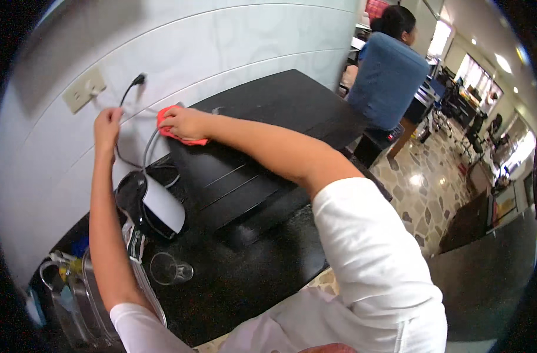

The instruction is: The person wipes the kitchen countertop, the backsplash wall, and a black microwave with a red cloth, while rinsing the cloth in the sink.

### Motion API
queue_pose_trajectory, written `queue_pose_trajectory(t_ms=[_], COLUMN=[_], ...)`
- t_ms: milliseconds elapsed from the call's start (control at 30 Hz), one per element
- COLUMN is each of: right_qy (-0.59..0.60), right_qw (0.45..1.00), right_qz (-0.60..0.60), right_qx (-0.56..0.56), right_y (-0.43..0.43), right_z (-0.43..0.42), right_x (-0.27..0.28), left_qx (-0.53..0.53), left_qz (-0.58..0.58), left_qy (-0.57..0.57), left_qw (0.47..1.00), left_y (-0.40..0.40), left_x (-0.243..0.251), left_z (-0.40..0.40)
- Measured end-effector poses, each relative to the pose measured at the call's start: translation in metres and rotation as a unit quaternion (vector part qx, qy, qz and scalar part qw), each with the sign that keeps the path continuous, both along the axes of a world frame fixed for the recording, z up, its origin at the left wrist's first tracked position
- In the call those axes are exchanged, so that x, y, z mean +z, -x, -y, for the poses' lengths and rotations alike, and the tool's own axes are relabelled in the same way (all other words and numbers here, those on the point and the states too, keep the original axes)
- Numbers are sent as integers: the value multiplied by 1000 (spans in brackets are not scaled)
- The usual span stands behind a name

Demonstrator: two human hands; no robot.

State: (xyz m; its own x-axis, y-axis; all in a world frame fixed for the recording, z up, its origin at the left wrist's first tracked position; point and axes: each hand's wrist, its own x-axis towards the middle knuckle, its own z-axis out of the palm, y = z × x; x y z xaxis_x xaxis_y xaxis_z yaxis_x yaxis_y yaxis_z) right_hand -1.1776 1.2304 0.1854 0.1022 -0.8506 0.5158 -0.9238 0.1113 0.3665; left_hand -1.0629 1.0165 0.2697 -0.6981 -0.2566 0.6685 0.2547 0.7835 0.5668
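My left hand (107, 125) is raised near the tiled wall, its fingers closed on a black power cord (127, 93) that ends in a plug. My right hand (186, 125) presses a red-orange cloth (166, 115) on the wall-side corner of a raised black shelf (268, 106). Below the hands, on the lower black tabletop (250, 282), stands a black and white appliance (164, 204); its exact kind is not clear. A grey cable (148, 148) runs up behind it. Nearer to me is a clear drinking glass (166, 268).
A wall socket (84, 90) with a white plug is left of my left hand. A clear plastic container (80, 304) stands at lower left. Beyond the shelf, a person (394, 22) sits on a blue-covered chair (385, 81). A brown cabinet or table surface (489, 264) is at right.
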Motion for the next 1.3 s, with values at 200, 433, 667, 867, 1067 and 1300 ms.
queue_pose_trajectory(t_ms=[200,433,667,867,1067,1300], right_qy=[-32,-91,144,90,149,258], right_qw=[978,945,740,602,433,645], right_qz=[160,139,221,190,327,224], right_qx=[-132,-283,-618,-770,-826,-683], right_y=[-15,23,33,0,-148,-207], right_z=[-16,-116,-191,-303,-527,-488], right_x=[14,20,30,37,52,71], left_qx=[59,56,47,-13,-71,-114], left_qz=[58,53,88,93,14,91], left_qy=[-43,-103,-108,-122,-84,-113], left_qw=[996,992,989,988,994,983], left_y=[-24,-44,-32,-8,-19,-10], left_x=[17,16,7,15,23,25], left_z=[21,8,7,-13,2,-14])
